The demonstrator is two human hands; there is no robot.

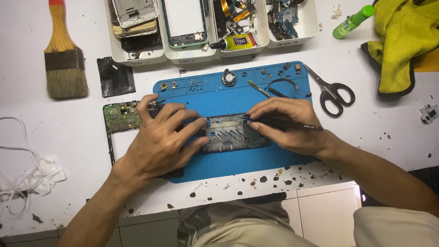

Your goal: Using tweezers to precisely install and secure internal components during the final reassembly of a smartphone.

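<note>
The left hand (160,139) is pressing curled fingers on the left end of a phone frame (233,133) lying mid-way on the blue repair mat (256,93). The right hand (286,123) is pinching a black tool (292,124) at the frame's top edge. Beyond, scissors (331,91) and parts trays (292,34) are sitting on the white surface (68,137).

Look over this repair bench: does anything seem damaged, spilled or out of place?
Yes. Dark chips lie scattered along the white table's front edge, below the blue mat. The phone frame between the left hand and right hand is stripped bare.
</note>
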